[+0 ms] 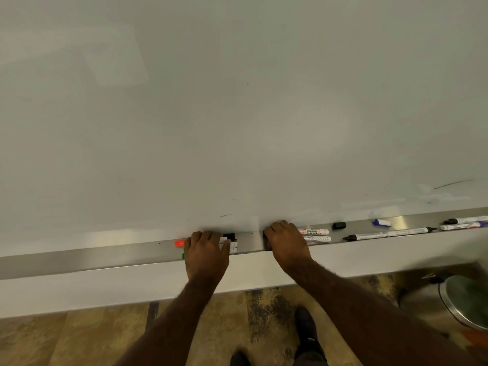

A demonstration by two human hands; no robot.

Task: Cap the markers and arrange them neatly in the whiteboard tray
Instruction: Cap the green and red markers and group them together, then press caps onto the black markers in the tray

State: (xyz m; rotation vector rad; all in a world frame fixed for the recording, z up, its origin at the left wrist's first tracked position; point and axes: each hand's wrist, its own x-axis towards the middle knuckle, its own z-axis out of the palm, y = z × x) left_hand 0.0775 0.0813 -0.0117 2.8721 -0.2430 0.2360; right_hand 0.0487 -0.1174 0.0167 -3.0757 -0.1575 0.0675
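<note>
A long metal whiteboard tray (79, 256) runs below the whiteboard. My left hand (206, 256) lies over a group of markers; an orange cap (179, 243), a green end (183, 255) and white barrels with a black cap (230, 236) stick out around it. My right hand (286, 243) covers the left ends of two white markers (315, 235) lying side by side. Further right lie a loose black cap (339, 225), a loose blue cap (382, 222), a long uncapped black marker (390, 233) and two more markers (464, 223).
The whiteboard (237, 101) fills the upper view, with a faint stroke at the right. Below the tray is a white ledge (132, 283), then patterned floor with my shoes (306, 328). A round metal bin (464, 299) stands at the lower right.
</note>
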